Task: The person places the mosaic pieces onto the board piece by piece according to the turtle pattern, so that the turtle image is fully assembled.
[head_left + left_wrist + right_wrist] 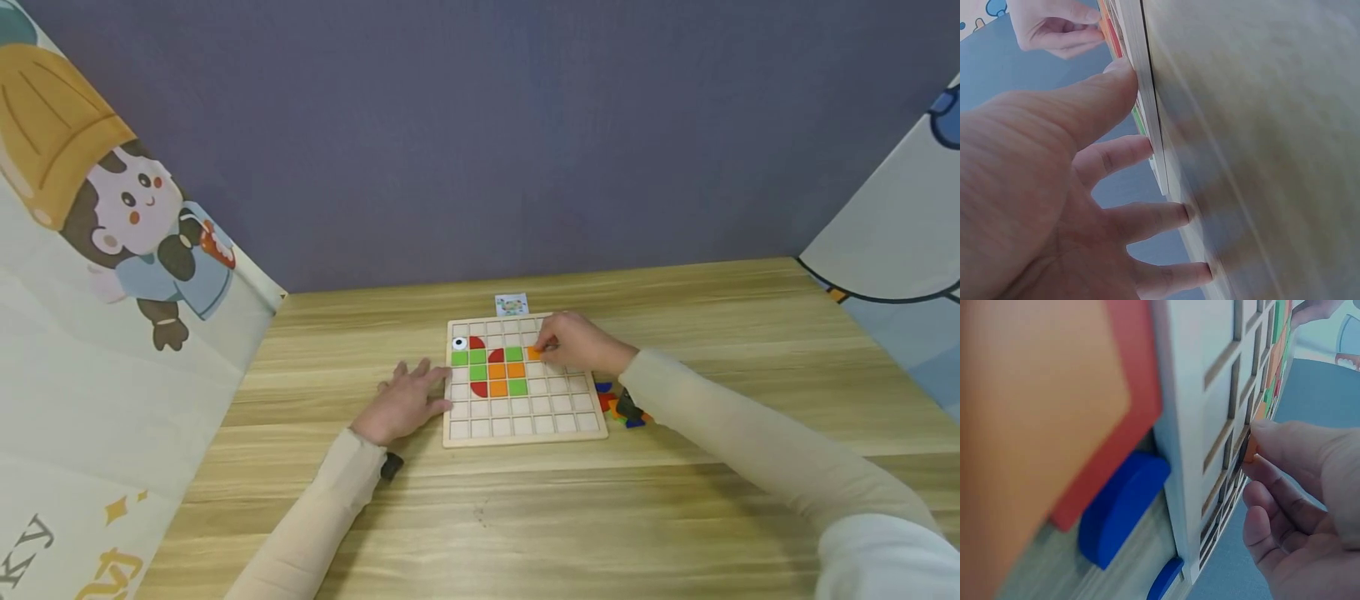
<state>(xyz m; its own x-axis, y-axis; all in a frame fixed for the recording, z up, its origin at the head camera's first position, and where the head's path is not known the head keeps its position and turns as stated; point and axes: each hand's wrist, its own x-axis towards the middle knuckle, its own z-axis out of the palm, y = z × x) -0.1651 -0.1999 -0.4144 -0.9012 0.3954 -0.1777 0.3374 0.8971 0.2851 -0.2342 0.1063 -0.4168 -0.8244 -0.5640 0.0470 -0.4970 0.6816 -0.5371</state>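
Note:
A wooden grid board [525,428] lies on the table with green, orange and red tiles set in several cells. Near its upper left a round eye tile [459,342] shows. My right hand [579,343] pinches an orange tile [534,353] between thumb and fingers, over a cell just right of a green tile [513,354]. The right wrist view shows the same orange tile [1252,449] at the fingertips. With fingers spread, my left hand [405,402] rests at the board's left edge; in the left wrist view its thumb [1121,75] touches that edge.
A small picture card [512,304] lies behind the board. Loose pieces, among them a red one [606,402] and a blue one [603,387], are heaped off the board's right edge, partly hidden by my right wrist. A dark partition [480,150] stands at the table's back.

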